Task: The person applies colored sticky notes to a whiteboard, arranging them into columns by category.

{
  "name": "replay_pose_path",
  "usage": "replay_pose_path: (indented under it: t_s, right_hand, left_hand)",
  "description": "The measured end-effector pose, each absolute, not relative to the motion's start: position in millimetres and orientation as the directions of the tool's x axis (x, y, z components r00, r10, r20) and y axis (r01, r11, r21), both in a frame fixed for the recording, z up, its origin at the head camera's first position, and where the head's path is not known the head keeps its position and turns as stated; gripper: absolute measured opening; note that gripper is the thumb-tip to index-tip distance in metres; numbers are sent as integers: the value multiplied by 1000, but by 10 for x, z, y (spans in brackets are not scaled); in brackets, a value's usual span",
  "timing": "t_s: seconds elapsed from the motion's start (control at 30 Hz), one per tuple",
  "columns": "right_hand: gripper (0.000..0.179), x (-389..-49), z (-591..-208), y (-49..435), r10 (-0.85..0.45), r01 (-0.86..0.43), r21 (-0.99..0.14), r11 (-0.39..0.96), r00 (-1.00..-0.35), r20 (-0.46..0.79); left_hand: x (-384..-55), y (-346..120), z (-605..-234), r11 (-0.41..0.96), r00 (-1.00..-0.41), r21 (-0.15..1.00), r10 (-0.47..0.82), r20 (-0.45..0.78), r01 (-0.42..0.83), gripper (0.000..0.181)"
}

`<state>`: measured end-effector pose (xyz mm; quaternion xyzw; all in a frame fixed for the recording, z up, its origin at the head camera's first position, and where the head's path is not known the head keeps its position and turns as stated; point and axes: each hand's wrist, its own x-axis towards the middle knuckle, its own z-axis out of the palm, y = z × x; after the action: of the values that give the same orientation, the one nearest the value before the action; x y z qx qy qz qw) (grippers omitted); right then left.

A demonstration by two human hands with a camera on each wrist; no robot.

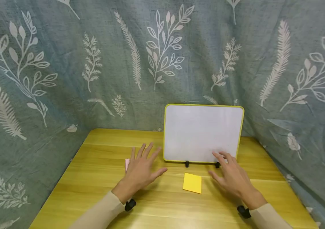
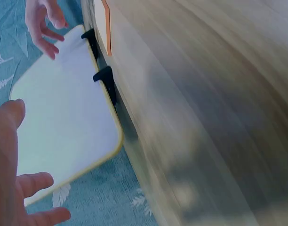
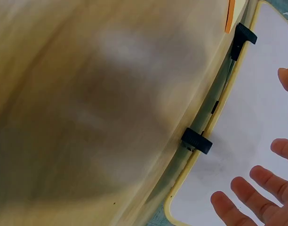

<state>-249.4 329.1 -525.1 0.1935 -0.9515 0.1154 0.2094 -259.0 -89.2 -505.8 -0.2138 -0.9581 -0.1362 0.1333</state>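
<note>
A pad of yellow sticky notes [image 1: 192, 183] lies on the table between the two hands. Behind it a whiteboard [image 1: 202, 133] with a yellow frame stands upright on small black feet [image 1: 187, 164]. My left hand [image 1: 140, 168] hovers over the table left of the pad, fingers spread, holding nothing. Partly hidden behind that hand is a pink slip [image 1: 127, 164]. To the right of the pad, my right hand [image 1: 232, 175] is raised before the board's lower right corner, its fingers loosely extended and empty. In the right wrist view, separated fingertips [image 3: 245, 190] overlap the white board.
The wood-grain table [image 1: 93, 178] reaches back to a green-grey curtain [image 1: 108, 63] with white leaf prints, which also hangs along both sides. Each wrist wears a black camera strap, such as the left one [image 1: 130, 204].
</note>
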Motion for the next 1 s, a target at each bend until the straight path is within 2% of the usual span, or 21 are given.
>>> replay_pose_path:
  t_s: [0.3,0.57,0.83,1.0]
  right_hand:
    - [74,-2538,-5285,3331,-327,-426,-141,893,-833,446]
    - [63,-2601,-5266,3335,-334,-433,-147,889,-835,436]
    - [52,-2663,-5334,3356,-364,-469,-122,875,-802,473]
    - [44,-2693,-5333,3382,-369,-480,-136,867,-801,471]
  left_hand:
    - [-2586,-649,-5117,832,-830,197,436,347,519,82]
    - [-2643,-449,-5092,810,-792,119,513,332,575,77]
    - [-2696,-254,-5142,768,-752,105,575,321,632,67]
    - [-2734,-112,-5168,762,-747,86,596,294,642,64]
